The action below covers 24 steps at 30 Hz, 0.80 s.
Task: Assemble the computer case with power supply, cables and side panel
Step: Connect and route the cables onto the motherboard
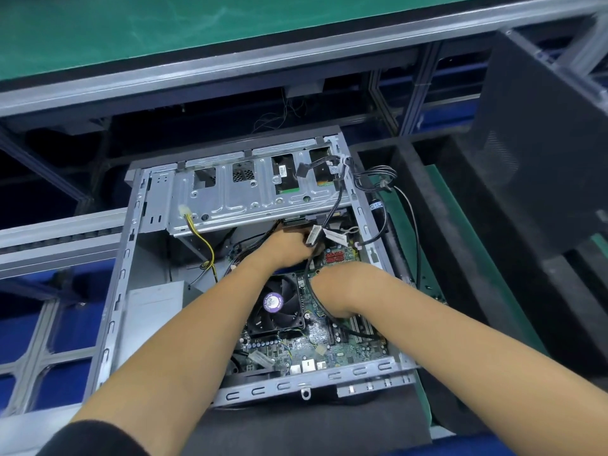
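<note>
At frame centre, the left hand [289, 245] grips the limp black cable [309, 274] near its connector; right hand [332, 287] state is indeterminate.

An electronics assembly workshop: beyond the fingers [304, 240] runs a green-matted bench [131, 31] on aluminium framing [230, 65], with an opened computer case [121, 274] below them.

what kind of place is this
Probably an electronics assembly line: an open computer case sits on a dark foam pad, beside aluminium framing and a green workbench mat.
</note>
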Each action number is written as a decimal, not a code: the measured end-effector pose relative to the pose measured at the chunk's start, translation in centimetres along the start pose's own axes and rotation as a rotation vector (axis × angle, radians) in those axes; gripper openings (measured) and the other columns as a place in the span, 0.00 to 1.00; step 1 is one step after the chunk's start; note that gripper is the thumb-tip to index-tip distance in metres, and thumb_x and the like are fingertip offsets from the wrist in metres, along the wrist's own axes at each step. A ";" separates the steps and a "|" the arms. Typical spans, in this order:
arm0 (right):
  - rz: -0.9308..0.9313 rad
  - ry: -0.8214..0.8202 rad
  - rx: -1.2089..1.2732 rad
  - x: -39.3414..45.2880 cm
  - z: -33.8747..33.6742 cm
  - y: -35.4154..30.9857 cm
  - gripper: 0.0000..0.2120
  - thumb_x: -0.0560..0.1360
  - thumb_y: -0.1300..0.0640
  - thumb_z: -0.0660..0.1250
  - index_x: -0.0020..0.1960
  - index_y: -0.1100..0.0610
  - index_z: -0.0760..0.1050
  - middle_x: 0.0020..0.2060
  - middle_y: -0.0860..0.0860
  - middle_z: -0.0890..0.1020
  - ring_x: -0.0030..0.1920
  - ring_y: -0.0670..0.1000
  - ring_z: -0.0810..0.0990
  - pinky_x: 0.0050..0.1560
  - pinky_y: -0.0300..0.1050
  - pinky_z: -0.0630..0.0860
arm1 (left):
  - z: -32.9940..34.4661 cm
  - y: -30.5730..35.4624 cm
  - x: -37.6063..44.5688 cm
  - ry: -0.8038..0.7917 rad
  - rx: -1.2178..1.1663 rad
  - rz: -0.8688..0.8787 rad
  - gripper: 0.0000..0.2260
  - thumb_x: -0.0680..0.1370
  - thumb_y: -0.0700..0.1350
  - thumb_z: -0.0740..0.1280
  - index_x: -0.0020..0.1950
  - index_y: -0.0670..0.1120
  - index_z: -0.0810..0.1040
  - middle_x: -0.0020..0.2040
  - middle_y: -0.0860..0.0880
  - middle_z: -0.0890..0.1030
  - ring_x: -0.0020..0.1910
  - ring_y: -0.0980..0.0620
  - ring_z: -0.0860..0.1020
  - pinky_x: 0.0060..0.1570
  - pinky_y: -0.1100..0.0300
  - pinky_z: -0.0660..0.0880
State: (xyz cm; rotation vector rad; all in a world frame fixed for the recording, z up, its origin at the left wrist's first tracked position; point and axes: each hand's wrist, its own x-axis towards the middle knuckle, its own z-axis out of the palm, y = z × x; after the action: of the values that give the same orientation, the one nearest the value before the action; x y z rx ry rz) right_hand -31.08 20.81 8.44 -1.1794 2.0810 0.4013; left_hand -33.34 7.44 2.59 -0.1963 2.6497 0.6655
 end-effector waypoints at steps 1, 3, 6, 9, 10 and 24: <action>0.000 0.002 -0.006 0.0 0.0 0.0 0.15 0.77 0.70 0.59 0.35 0.58 0.63 0.33 0.50 0.70 0.30 0.48 0.68 0.27 0.41 0.65 | 0.1 0.1 0.1 0.015 0.022 0.009 0.16 0.80 0.51 0.61 0.32 0.56 0.63 0.47 0.39 0.81 0.33 0.51 0.67 0.31 0.61 0.61; -0.004 0.005 -0.014 0.1 0.1 0.1 0.13 0.78 0.69 0.59 0.36 0.58 0.64 0.33 0.50 0.70 0.30 0.48 0.69 0.27 0.41 0.64 | 0.3 0.3 0.0 0.031 0.024 0.013 0.13 0.79 0.50 0.62 0.34 0.56 0.68 0.47 0.41 0.81 0.32 0.55 0.68 0.28 0.64 0.59; 0.005 0.001 0.005 0.2 0.1 0.0 0.09 0.77 0.69 0.59 0.40 0.60 0.67 0.34 0.50 0.71 0.31 0.48 0.69 0.27 0.41 0.65 | -0.1 0.1 -0.6 0.008 0.022 -0.026 0.11 0.80 0.55 0.62 0.51 0.50 0.78 0.53 0.45 0.82 0.42 0.51 0.72 0.38 0.61 0.64; 0.013 -0.002 0.029 0.2 0.3 0.1 0.13 0.77 0.69 0.59 0.37 0.58 0.64 0.34 0.51 0.71 0.31 0.49 0.69 0.28 0.41 0.67 | -0.8 -0.7 -0.8 0.047 -0.007 -0.225 0.14 0.81 0.51 0.62 0.54 0.40 0.76 0.51 0.40 0.79 0.47 0.44 0.76 0.43 0.60 0.67; 0.013 -0.001 0.035 0.2 0.3 0.1 0.13 0.77 0.69 0.59 0.36 0.58 0.64 0.34 0.51 0.71 0.31 0.49 0.69 0.29 0.41 0.67 | -1.2 -0.9 -0.9 0.071 -0.024 -0.301 0.13 0.81 0.49 0.62 0.52 0.40 0.76 0.48 0.40 0.77 0.45 0.43 0.75 0.42 0.60 0.67; 0.011 -0.022 0.032 0.3 0.1 0.1 0.10 0.78 0.70 0.58 0.39 0.61 0.66 0.34 0.51 0.70 0.30 0.48 0.68 0.27 0.39 0.66 | -4.5 -3.0 -1.1 0.026 0.022 -0.369 0.16 0.84 0.45 0.52 0.71 0.44 0.68 0.71 0.43 0.70 0.66 0.45 0.69 0.59 0.58 0.64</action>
State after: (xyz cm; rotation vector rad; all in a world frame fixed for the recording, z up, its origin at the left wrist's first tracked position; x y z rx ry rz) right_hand -31.22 20.72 8.20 -1.1405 2.0684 0.3827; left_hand -33.18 2.71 5.37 -0.6714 2.5439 0.5126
